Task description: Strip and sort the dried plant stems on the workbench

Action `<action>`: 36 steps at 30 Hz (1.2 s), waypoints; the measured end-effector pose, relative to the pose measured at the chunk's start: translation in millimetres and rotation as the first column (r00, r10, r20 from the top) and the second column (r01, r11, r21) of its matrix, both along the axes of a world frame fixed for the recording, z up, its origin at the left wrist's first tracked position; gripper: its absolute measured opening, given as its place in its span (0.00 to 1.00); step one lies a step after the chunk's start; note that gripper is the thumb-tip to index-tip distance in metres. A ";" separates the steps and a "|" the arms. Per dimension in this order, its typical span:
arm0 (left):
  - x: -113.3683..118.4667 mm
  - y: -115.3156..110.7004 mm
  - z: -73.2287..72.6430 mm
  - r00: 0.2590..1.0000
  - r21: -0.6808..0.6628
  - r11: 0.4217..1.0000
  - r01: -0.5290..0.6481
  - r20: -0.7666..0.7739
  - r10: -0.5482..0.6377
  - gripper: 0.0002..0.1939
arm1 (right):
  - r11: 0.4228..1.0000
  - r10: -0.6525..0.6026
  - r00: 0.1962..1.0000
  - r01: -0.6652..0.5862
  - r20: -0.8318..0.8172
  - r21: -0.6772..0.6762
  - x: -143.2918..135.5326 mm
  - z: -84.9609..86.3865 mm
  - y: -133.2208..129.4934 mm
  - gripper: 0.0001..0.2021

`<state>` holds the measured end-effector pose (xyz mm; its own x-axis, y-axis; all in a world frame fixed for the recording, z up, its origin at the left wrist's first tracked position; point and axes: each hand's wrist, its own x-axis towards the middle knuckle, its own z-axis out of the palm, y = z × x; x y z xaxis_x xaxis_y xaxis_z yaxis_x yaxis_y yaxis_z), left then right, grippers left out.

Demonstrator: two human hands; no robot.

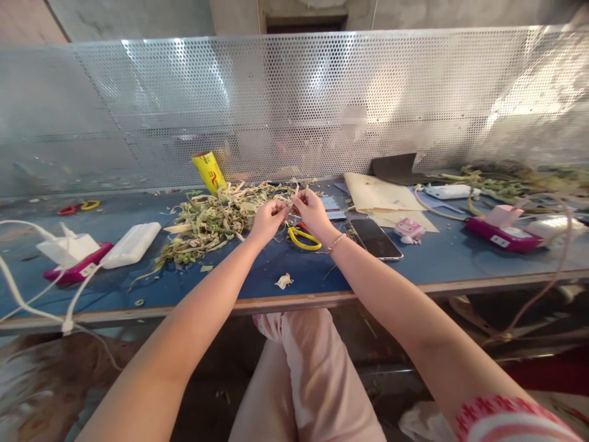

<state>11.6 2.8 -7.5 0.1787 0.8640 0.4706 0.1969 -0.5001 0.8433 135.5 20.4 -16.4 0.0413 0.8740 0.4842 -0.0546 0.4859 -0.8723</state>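
Observation:
My left hand (270, 219) is closed in a pinch above the middle of the table, its fingertips close to those of my right hand. Pinched in my right hand (311, 209) is a pale strip of dried plant (296, 190), which sticks up past the fingertips. What lies between the left fingertips is too small to make out. A loose heap of dried plant strips (207, 221), green and straw-coloured, spreads beside and behind my left hand. Just below the hands rests a pair of scissors (304, 239) with yellow and red handles, partly hidden.
A phone (375, 238) and pink trinket (409, 229) lie right of my right wrist. Purple power strips (501, 236) with white cables stand at both ends. A yellow tube (208, 172) leans behind the heap. Along the back runs a perforated metal panel (294, 110).

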 end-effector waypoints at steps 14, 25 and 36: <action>-4.1 -0.1 -0.6 1.000 0.022 1.000 0.013 0.022 -0.014 0.04 | 0.998 0.021 0.996 -0.025 -0.083 -0.052 -3.4 3.7 -7.3 0.10; -2.2 -3.4 2.4 0.999 -0.042 0.999 -0.004 0.044 0.006 0.07 | 1.000 0.022 0.999 -0.022 0.036 -0.014 -2.7 4.0 -8.7 0.09; -1.5 -2.4 1.8 0.995 -0.020 0.998 -0.061 0.078 0.062 0.16 | 0.998 0.021 0.994 -0.027 0.105 0.051 -5.3 6.0 -12.2 0.09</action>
